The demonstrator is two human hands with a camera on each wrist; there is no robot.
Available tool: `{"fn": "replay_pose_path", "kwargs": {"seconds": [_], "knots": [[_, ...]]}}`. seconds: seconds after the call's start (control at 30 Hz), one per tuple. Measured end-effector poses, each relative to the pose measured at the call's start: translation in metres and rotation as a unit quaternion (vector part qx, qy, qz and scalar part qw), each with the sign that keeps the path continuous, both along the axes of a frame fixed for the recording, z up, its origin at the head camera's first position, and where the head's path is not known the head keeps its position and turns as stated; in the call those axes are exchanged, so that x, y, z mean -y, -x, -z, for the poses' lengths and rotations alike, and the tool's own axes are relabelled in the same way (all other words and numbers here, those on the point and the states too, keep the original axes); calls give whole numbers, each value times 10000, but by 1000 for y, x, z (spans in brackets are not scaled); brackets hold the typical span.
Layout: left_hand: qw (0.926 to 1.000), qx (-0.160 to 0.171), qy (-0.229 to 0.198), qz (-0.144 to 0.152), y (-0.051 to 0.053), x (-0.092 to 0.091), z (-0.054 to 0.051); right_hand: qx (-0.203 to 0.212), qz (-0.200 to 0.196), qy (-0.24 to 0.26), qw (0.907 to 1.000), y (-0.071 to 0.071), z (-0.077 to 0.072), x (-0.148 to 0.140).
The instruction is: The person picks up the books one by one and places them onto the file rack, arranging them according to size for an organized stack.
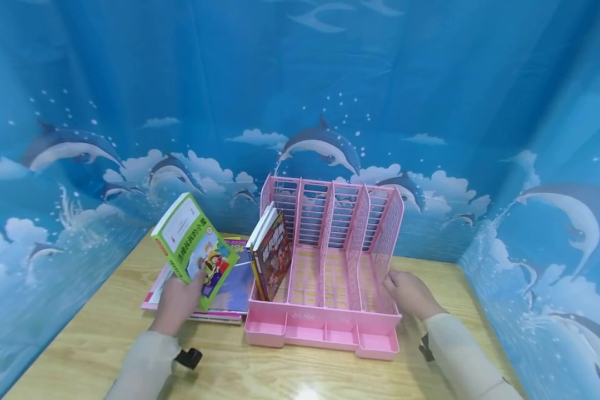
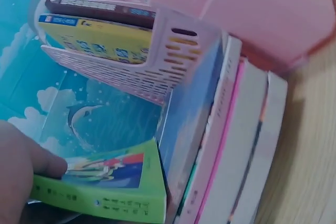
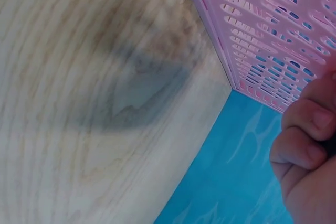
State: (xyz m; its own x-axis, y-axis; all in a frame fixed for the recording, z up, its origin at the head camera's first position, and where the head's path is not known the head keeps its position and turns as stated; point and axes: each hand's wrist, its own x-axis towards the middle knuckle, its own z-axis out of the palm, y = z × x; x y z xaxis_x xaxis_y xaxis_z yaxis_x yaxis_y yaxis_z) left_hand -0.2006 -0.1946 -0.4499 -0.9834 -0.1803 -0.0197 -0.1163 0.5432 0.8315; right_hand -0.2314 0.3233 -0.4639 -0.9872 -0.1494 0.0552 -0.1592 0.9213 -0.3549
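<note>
My left hand [image 1: 179, 297] grips a thick green book [image 1: 202, 253] by its lower edge, with the thumb over the illustrated cover. The book is tilted above a stack of larger books [image 1: 235, 283] left of a pink desktop file rack [image 1: 322, 316]. In the rack's leftmost slot stand a dark brown comic-style book [image 1: 272, 255] and a yellow book [image 2: 100, 40]. My right hand [image 1: 412, 294] holds the rack's right side wall near its front edge; its curled fingers [image 3: 299, 140] show beside the perforated panel in the right wrist view.
The rack has several upright slots and a front row of small trays [image 1: 342, 336]. It stands on a light wood table [image 1: 260, 372]. A blue dolphin-print curtain [image 1: 310, 72] surrounds the table at the back and sides.
</note>
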Motion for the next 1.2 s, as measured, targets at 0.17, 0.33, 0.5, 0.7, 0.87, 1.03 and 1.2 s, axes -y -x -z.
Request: {"fn": "replay_pose_path", "kwargs": {"seconds": [0.17,0.33,0.5,0.7,0.87,1.03,1.2], "knots": [[9985,-423,-246,-244,-1,-4,-7,-98,10,117,9999,0,0,3],[9868,-1326,-812,-460,-8,-16,-26,-184,-3,147,9997,-2,0,5],[9395,-2987,-1628,-411,-22,-38,-49,-205,25,188,9996,-2,0,5],[8706,-4548,-1836,386,-45,-75,-77,-51,98,418,9991,-2,1,4],[8950,-3990,-1850,754,-59,-99,-81,66,156,469,9988,-1,3,3],[9313,-2906,-2042,810,-55,-115,-58,76,161,533,9984,-1,5,3],[9708,-1589,-1773,291,-38,-124,-32,76,160,585,9981,-1,5,4]]}}
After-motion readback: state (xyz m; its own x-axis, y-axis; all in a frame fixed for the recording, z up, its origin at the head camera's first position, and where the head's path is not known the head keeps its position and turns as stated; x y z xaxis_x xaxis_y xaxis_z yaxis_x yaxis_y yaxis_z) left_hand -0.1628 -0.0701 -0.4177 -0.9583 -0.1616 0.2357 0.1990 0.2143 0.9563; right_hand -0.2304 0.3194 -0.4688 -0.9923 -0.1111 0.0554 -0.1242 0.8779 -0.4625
